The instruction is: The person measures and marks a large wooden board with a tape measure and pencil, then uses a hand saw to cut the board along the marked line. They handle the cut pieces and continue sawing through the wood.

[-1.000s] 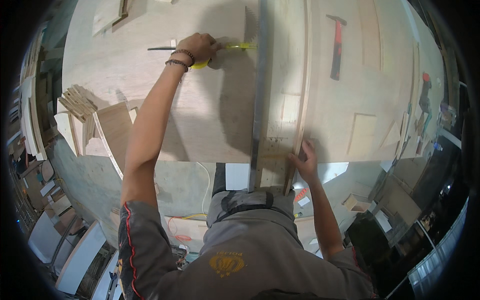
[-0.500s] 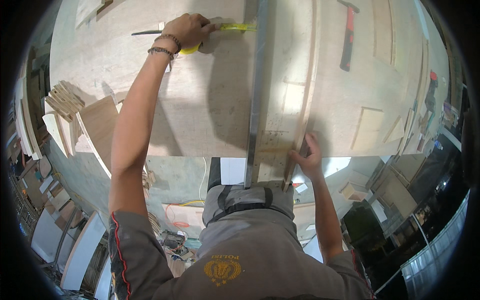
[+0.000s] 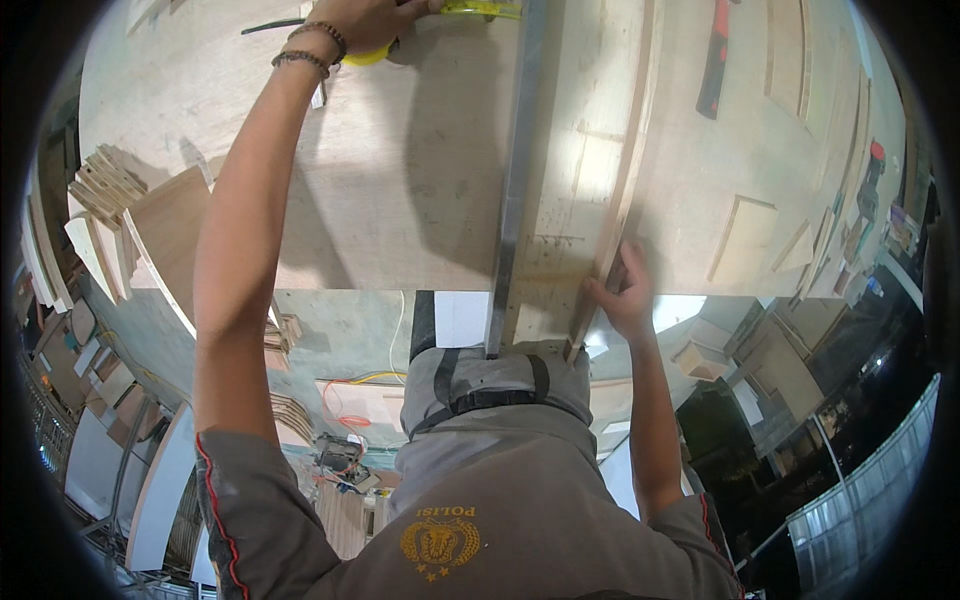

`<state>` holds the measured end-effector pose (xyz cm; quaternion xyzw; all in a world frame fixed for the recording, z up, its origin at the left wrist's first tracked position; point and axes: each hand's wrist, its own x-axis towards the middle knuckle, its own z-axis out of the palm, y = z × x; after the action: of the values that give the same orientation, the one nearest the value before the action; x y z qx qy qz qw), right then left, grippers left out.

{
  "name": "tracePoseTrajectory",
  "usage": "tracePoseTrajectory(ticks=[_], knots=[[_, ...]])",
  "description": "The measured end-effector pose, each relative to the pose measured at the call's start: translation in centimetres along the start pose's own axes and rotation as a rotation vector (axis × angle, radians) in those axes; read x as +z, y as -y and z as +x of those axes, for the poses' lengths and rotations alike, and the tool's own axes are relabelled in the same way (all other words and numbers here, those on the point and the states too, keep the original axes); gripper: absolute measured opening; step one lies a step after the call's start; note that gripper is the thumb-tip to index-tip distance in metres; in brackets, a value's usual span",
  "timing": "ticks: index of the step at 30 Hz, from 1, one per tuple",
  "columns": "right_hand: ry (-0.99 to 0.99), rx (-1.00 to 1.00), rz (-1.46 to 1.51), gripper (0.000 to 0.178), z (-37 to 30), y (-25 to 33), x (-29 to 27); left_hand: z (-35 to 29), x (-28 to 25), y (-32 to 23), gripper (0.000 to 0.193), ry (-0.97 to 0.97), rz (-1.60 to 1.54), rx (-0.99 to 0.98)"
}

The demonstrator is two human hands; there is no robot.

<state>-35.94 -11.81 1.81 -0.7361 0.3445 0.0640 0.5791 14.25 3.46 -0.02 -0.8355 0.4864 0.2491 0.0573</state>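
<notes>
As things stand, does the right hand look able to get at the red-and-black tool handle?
Probably yes, with a forward stretch: the right hand is beside the long wooden strip, on the same side as the tool handle, and no object shows between them on the tabletop.

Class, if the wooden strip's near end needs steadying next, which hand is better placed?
Probably the right: the right hand rests against the wooden strip near that end, whereas the left hand grips the yellow tape measure farther up the table.
</notes>
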Motion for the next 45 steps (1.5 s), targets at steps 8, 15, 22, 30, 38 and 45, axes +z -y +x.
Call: tracePoseTrajectory(ticks=[8, 15, 22, 30, 38, 45], knots=[[0.071, 0.002, -0.034, 0.079, 0.0, -0.7, -0.5, 0.2, 0.4, 0.2, 0.034, -0.025, 0.262, 0.156], [0.005, 0.119, 0.012, 0.070, -0.6, -1.4, -0.8, -0.5, -0.2, 0.0, 0.037, -0.077, -0.004, 0.068], [-0.304, 0.185, 1.330, 0.046, 1.9, -0.7, -2.4, -1.1, -0.7, -0.8, 0.050, -0.068, -0.227, -0.163], [-0.182, 0.251, 1.596, 0.052, 3.0, -0.6, -0.6, -1.2, -1.9, -1.7, 0.047, -0.038, -0.231, -0.187], [-0.246, 0.008, -0.173, 0.047, 2.7, 2.5, 1.2, -0.7, -1.8, -1.2, 0.046, -0.007, -0.211, -0.105], [-0.157, 0.112, -0.061, 0.054, 2.7, 2.5, 0.4, -0.9, -2.4, -1.8, 0.052, 0.016, -0.302, -0.244]])
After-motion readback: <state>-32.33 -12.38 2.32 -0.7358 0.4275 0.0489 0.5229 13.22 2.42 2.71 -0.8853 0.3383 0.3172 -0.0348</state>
